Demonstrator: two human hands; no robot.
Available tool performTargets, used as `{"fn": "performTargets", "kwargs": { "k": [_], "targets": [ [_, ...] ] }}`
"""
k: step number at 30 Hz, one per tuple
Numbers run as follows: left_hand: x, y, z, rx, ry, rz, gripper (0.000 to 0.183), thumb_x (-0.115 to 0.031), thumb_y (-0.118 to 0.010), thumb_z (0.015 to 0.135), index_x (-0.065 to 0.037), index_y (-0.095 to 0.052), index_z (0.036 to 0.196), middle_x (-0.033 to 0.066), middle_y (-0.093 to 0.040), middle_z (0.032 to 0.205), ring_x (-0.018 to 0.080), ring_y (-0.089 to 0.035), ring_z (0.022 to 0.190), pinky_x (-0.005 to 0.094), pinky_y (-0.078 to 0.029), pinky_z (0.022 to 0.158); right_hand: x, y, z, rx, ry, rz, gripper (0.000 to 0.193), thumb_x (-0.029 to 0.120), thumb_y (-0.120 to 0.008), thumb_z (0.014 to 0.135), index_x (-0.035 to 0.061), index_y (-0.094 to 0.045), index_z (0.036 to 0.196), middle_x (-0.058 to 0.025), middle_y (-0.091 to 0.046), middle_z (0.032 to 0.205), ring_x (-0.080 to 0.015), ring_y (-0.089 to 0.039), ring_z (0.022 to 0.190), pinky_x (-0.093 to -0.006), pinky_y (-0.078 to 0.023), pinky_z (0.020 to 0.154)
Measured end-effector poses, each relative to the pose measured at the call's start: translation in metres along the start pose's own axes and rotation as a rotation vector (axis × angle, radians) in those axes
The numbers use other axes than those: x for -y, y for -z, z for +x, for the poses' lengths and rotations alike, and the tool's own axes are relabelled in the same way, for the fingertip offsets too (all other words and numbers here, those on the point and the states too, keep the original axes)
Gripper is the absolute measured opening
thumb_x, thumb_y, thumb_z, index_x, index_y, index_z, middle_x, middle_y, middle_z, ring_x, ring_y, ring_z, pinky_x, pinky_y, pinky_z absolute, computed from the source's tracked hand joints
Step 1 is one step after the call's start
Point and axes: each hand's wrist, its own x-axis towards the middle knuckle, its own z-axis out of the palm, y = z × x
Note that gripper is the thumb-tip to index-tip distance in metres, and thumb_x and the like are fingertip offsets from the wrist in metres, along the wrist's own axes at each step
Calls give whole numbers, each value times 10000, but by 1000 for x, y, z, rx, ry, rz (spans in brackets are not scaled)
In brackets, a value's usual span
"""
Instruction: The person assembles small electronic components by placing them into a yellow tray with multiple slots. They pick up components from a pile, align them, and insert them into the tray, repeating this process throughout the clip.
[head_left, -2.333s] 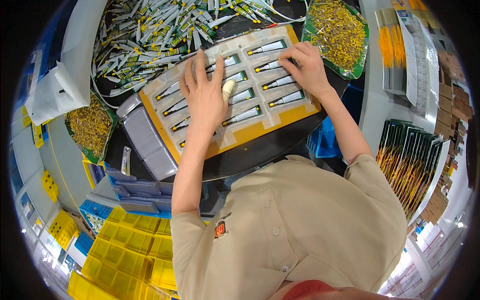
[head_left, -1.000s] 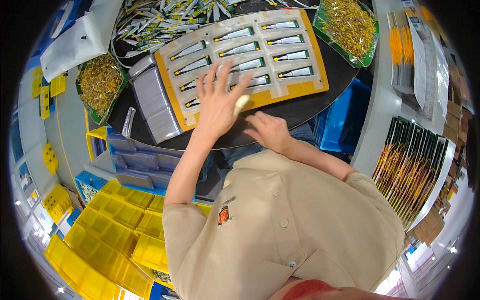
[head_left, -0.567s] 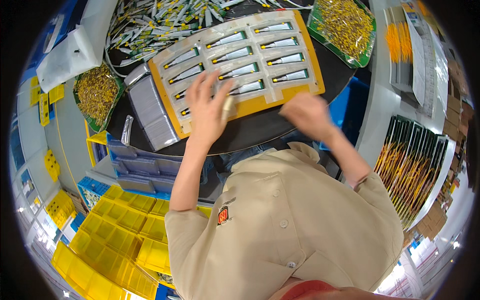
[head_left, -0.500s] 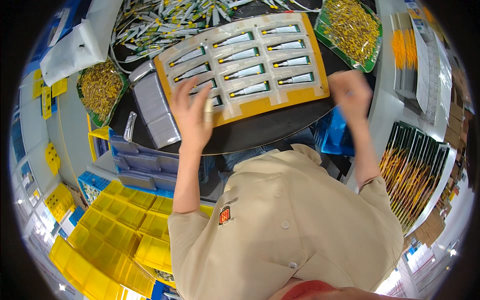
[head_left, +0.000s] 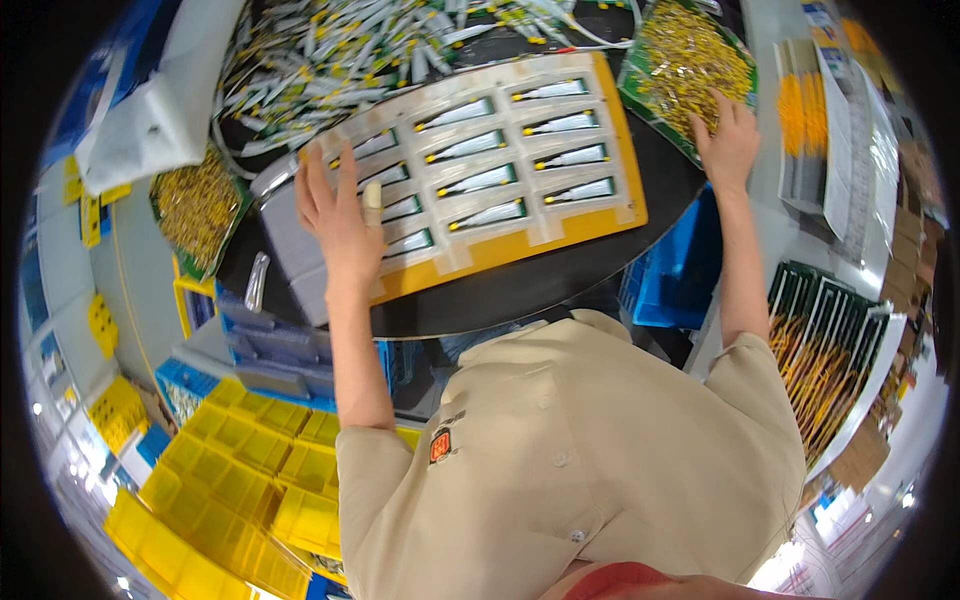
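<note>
My left hand lies over the left end of a yellow board, fingers spread, with a pale cover on one finger. It hides part of the left column of clear plastic blisters on the board. In these blisters sit several small white tubes with green ends and yellow tips. My right hand is at the right-hand green tray, fingers apart and curved down into a heap of small yellow pieces. Nothing shows between its fingers.
A loose pile of similar tubes covers the table's far side. Left stand another tray of yellow pieces and a stack of clear plastic sheets. Yellow bins sit lower left; a blue bin is below right.
My right hand has moved from beside the board's right corner up to the tray of yellow pieces. My left hand has shifted left along the board, which sits slightly lower left in view.
</note>
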Motion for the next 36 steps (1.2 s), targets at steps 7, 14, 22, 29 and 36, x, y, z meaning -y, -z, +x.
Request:
{"fn": "performTargets", "kwargs": {
  "k": [7, 14, 22, 29, 36],
  "targets": [
    [-6, -10, 38, 39, -87, 26, 513, -224, -621, 968, -168, -491, 1462, 164, -259, 1604, 443, -206, 1453, 562, -191, 1171, -18, -7, 5, 8, -51, 309, 216, 164, -781, 808, 95, -735, 1008, -91, -713, 846, -246, -673, 794, -373, -507, 708],
    [-15, 10, 52, -81, -56, -104, 459, -164, -617, 952, -158, -555, 1408, 173, -347, 1556, 439, -276, 1424, 539, -241, 1164, 29, 56, 23, -77, -139, 558, 102, 17, -729, 831, 38, -722, 931, -101, -702, 864, -213, -675, 790, -309, -525, 706],
    [-51, 2, 26, -5, -82, -246, 455, -87, -613, 905, -155, -594, 1355, 183, -360, 1551, 436, -306, 1416, 536, -247, 1161, 156, 39, -62, 127, -478, 1215, 90, 35, -768, 824, 46, -710, 892, -48, -628, 838, -152, -573, 757, -284, -441, 722],
    [-57, 5, 5, 46, -43, -318, 458, -40, -613, 894, -153, -599, 1338, 162, -341, 1568, 429, -264, 1439, 531, -236, 1171, 153, 40, -62, 53, -122, 808, 99, 27, -772, 797, 55, -718, 876, -51, -664, 850, -238, -572, 841, -326, -469, 754],
    [-91, -16, -10, 78, -174, -346, 517, -136, -641, 907, -121, -534, 1412, 177, -348, 1570, 436, -288, 1443, 541, -213, 1181, -39, 52, 0, -334, -445, 222, 251, 230, -744, 851, 68, -700, 1037, -147, -697, 1048, -338, -648, 943, -433, -504, 845]
  ]
}}
